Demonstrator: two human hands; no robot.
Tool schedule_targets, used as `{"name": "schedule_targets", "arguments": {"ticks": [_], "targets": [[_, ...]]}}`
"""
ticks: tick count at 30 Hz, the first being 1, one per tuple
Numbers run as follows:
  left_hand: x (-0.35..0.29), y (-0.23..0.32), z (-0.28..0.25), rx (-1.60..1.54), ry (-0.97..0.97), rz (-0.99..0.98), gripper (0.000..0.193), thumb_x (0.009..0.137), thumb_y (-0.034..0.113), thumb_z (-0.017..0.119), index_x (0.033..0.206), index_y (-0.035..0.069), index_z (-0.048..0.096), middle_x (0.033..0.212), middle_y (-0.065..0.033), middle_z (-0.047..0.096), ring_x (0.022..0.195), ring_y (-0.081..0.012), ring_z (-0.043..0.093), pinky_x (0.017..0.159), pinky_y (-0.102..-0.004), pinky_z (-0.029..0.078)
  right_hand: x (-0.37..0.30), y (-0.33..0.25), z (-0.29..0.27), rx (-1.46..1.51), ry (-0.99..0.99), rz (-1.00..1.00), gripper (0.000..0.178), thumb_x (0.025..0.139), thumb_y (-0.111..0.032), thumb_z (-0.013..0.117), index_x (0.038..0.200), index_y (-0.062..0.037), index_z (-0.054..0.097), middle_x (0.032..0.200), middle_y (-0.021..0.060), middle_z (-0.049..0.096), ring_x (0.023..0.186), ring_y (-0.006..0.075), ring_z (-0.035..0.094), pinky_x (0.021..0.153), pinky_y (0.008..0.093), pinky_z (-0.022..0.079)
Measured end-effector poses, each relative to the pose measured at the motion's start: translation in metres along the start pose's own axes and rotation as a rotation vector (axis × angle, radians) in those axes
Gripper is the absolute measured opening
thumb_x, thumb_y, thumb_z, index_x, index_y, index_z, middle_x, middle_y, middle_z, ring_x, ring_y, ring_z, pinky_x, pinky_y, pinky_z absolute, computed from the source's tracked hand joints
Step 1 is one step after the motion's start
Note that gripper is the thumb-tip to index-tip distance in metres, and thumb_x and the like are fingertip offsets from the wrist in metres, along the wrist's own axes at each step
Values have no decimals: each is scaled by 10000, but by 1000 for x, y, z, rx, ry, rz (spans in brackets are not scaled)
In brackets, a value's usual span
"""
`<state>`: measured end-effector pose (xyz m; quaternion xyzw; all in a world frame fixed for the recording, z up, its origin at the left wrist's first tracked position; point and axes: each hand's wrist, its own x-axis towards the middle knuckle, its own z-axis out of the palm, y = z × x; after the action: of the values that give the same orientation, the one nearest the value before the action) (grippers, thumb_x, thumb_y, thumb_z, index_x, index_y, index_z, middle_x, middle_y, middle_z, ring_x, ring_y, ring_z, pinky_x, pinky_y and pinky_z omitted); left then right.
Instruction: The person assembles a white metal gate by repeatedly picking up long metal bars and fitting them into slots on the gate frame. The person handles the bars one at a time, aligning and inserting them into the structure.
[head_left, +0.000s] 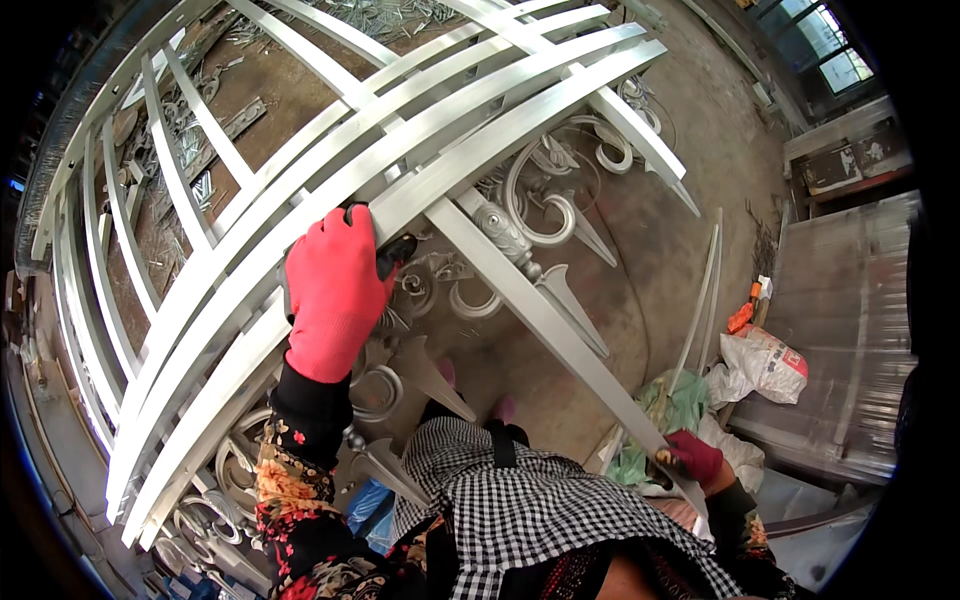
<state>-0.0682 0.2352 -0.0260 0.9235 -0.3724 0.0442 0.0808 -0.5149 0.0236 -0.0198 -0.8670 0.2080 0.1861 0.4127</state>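
Left hand (338, 280) gripping silver rail (520, 132); right hand (694, 458) gripping bar (548, 322)

The left glove (335, 275) is red and black; the bars (530, 125), silver. The apron (560, 500) is checked black and white.

Near nine o'clock, the left hand (335, 285) covers part of the silver frame (520, 130), which the upper edge cuts off at eleven. At six, the lower edge cuts off the checked apron (560, 500).

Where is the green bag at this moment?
The green bag is in the head view's lower right, just above the right hand, left of the white sack.
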Motion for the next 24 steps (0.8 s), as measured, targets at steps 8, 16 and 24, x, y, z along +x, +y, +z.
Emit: {"name": "schedule_targets", "arguments": {"ticks": [8, 16, 24], "targets": [[2, 0, -1, 2, 1, -9, 476, 639, 229, 754, 1006, 45, 513, 901, -114, 559, 852, -289, 566, 710, -385, 457, -12, -38, 18, 442, 90, 503, 300, 828, -251, 565, 958, 18, 592, 779, 149, 624, 725, 244, 609, 646, 315, 459], [8, -5, 1, 68, 1, 29, 442, 652, 284, 752, 927, 63, 487, 853, -98, 535, 797, -256, 574, 669, -359, 462, 8, -7, 42, -58, 6, -108, 224, 800, -185, 607, 947, -16, 613, 827, 150, 619, 682, 309, 596, 601, 372, 478], [9, -6, -3, -5, -40, 13, 456, 643, 215, 740, 1007, 45, 525, 893, -121, 561, 845, -291, 568, 702, -388, 460, 8, -34, -6, 441, 122, 517, 225, 857, -199, 536, 901, 11, 605, 671, 63, 619, 581, 88, 564, 527, 225, 439]]}}
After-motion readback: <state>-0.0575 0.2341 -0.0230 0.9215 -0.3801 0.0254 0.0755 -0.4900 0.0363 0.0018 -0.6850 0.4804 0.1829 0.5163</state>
